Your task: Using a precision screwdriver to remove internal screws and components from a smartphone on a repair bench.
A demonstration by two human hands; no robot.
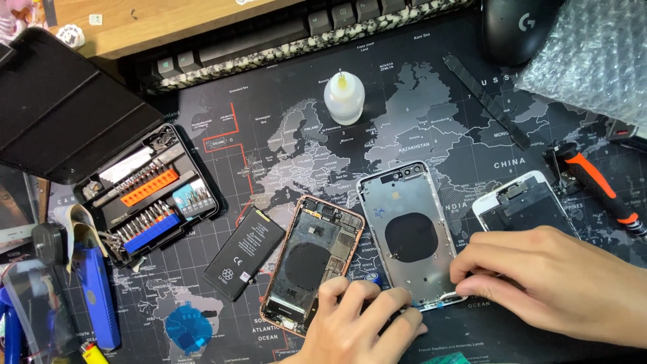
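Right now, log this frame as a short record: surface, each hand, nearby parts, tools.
surface: map desk mat
left hand: on the mat, at the bottom ends of both phone shells
right hand: fingertips at the silver shell bottom edge
beside it: rose-gold shell, black battery, screen assembly
tools: bit kit, squeeze bottle, orange-handled tool

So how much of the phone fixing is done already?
Done: the battery is out, lying beside the opened copper-rimmed phone, and the screen is off to the side. In hand: both hands, left and right, work at the silver housing's bottom edge. Left: that housing looks nearly bare; parts still sit in the copper one.
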